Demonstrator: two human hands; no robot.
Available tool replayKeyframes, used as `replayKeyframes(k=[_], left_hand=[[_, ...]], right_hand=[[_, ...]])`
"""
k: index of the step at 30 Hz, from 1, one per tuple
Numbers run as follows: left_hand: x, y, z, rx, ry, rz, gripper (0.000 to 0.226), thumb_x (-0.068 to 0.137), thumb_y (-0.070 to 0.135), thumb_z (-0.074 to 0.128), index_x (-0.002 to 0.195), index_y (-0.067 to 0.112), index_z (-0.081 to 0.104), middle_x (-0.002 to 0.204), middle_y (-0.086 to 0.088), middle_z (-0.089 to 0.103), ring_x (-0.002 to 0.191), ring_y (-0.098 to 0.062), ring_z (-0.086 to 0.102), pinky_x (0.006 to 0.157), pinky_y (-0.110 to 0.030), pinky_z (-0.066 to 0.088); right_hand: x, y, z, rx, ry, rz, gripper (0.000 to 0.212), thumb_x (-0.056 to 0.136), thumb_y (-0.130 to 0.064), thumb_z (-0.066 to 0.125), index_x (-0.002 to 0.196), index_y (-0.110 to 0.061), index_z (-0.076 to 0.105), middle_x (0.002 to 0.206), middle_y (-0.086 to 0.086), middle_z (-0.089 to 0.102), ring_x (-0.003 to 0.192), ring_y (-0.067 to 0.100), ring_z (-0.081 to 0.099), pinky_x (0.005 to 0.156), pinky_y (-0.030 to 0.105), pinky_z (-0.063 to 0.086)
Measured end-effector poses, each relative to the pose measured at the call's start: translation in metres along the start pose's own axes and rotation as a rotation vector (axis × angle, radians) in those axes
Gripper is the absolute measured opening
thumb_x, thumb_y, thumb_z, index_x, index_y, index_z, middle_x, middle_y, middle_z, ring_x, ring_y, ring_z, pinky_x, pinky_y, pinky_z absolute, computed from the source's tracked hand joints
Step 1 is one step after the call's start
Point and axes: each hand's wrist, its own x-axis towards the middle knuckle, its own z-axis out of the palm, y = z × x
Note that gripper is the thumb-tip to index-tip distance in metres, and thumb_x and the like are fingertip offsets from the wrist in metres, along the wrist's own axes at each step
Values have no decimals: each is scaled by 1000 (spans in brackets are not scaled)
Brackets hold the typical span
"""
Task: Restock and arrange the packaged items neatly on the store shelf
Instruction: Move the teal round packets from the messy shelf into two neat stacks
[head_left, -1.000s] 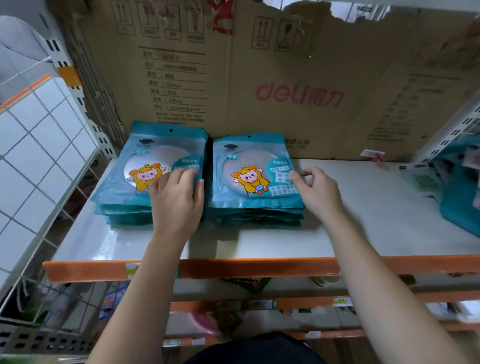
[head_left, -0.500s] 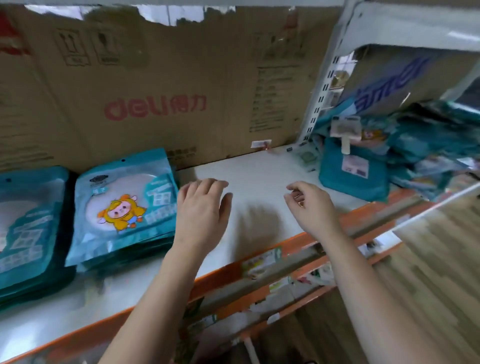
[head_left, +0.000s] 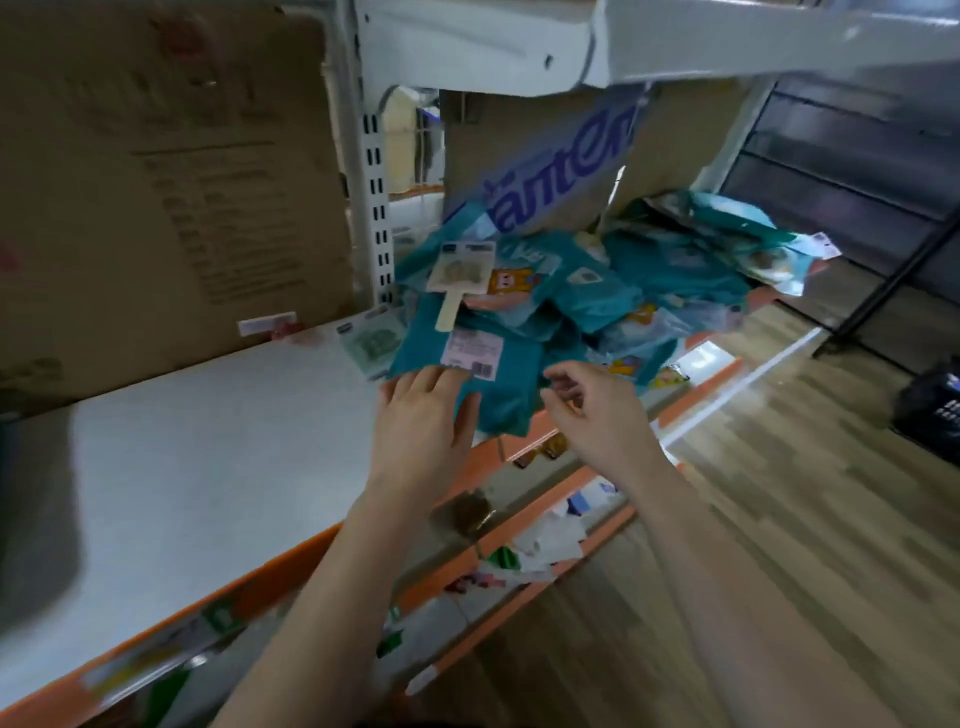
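Observation:
A loose heap of teal packets (head_left: 613, 291) lies on the right part of the white shelf (head_left: 208, 457). The nearest teal packet (head_left: 498, 374) lies back side up with a white barcode label. My left hand (head_left: 421, 431) reaches it with straight fingers, its fingertips at the packet's near left edge. My right hand (head_left: 592, 410) hovers just right of that packet, fingers loosely curled, holding nothing. A small packet with a wooden handle (head_left: 457, 280) lies on top of the heap.
A large cardboard box (head_left: 171, 182) stands behind the shelf at the left, another box with blue lettering (head_left: 550, 171) behind the heap. A white slotted upright (head_left: 374, 197) splits the two bays. An orange shelf edge (head_left: 519, 457) runs along the front. Wooden floor is at the right.
The view has swung right, away from the two neat stacks. Both hands have moved right from the bare shelf to the heap of teal packets.

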Motion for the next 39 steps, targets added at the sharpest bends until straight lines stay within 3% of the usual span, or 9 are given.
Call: replayKeyframes(k=[6, 10, 14, 18, 25, 29, 35, 39], left_hand=[[48, 66, 43, -42, -18, 39, 30, 97, 32, 50, 120, 16, 61, 119, -7, 64, 111, -29, 56, 98, -44, 36], [86, 88, 69, -46, -30, 66, 32, 98, 33, 48, 123, 16, 60, 122, -7, 62, 112, -30, 54, 96, -41, 36], [130, 104, 94, -55, -15, 61, 34, 99, 33, 46, 123, 15, 60, 124, -8, 61, 116, -30, 52, 98, -41, 32], [178, 120, 113, -53, 16, 37, 31, 98, 30, 48, 121, 13, 60, 118, -10, 62, 111, -33, 54, 93, -44, 36], [240, 146, 139, -37, 14, 18, 33, 98, 32, 47, 123, 14, 61, 119, -8, 63, 109, -31, 55, 98, -46, 38], [257, 158, 152, -5, -21, -3, 33, 98, 32, 48, 122, 14, 61, 121, -8, 62, 110, -30, 55, 97, -45, 38], [274, 175, 172, 58, -32, -83, 32, 98, 33, 47, 121, 15, 61, 114, -6, 63, 104, -28, 57, 95, -43, 38], [281, 193, 185, 99, -2, -174, 32, 98, 33, 48, 119, 13, 62, 116, -6, 64, 106, -29, 57, 94, -42, 38]], right_hand=[[20, 71, -45, 23, 58, 38, 26, 93, -22, 61, 116, -10, 65, 103, 4, 68, 94, 15, 62, 85, 31, 52], [40, 113, -60, 35, 94, 54, 22, 92, -19, 62, 111, -11, 66, 97, 2, 68, 86, 14, 62, 78, 27, 50], [74, 152, -73, 29, 91, 45, 23, 92, -17, 61, 112, -7, 66, 99, 7, 68, 89, 23, 64, 81, 42, 53], [113, 187, -87, 22, 93, 50, 22, 93, -19, 61, 110, -8, 67, 100, 8, 69, 92, 24, 64, 83, 44, 53], [177, 244, -102, -34, 89, 106, 22, 93, -23, 56, 110, -15, 68, 106, 2, 68, 98, 21, 62, 82, 32, 49], [209, 277, -105, -42, 58, 113, 26, 92, -18, 57, 114, -12, 68, 113, 8, 68, 100, 24, 64, 82, 28, 43], [261, 326, -115, 20, 52, -7, 22, 88, -12, 66, 108, -3, 69, 97, 16, 70, 85, 32, 66, 78, 35, 49], [306, 357, -117, 28, -8, -19, 25, 87, -13, 66, 110, -4, 69, 104, 18, 69, 94, 34, 65, 83, 43, 51]])
